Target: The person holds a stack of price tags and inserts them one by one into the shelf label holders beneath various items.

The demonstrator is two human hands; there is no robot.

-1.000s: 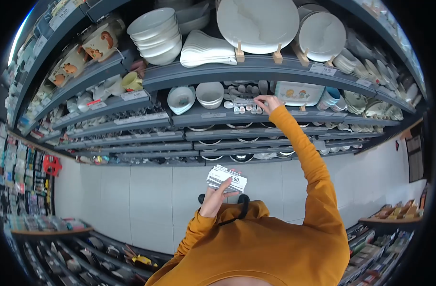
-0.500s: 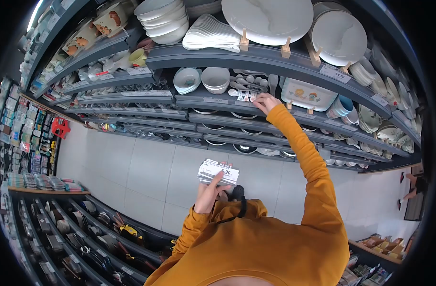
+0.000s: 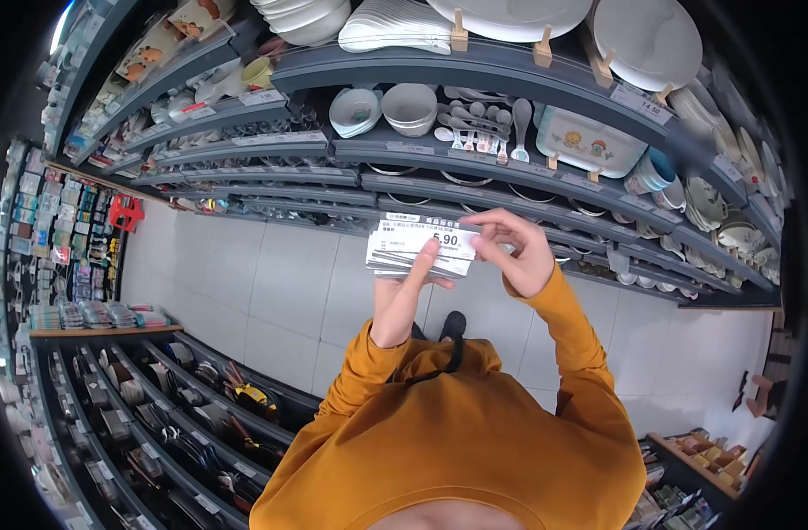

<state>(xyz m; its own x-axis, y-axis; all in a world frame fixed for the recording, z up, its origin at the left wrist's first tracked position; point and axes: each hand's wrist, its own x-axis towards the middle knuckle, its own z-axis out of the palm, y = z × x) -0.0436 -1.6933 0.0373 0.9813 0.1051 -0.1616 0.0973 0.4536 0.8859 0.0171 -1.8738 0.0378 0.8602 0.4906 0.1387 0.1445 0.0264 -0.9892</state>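
Note:
A stack of white price labels, the top one printed 5.90, is held in front of my body. My left hand grips it from below, thumb across the top label. At the stack's right edge is my right hand, its thumb and forefinger pinched on the labels' corner. Beyond them on the shelf lie spoons, beside two bowls and a tray with cartoon figures. The shelf edge carries small labels.
Large plates and stacked white dishes stand on the upper shelf. Behind at the lower left is a rack of kitchen tools. A red stool stands at the left. A person's foot shows at the far right.
My right hand has come back from the spoons on the shelf to the label stack. My left hand has raised the stack toward the shelf. The view has shifted.

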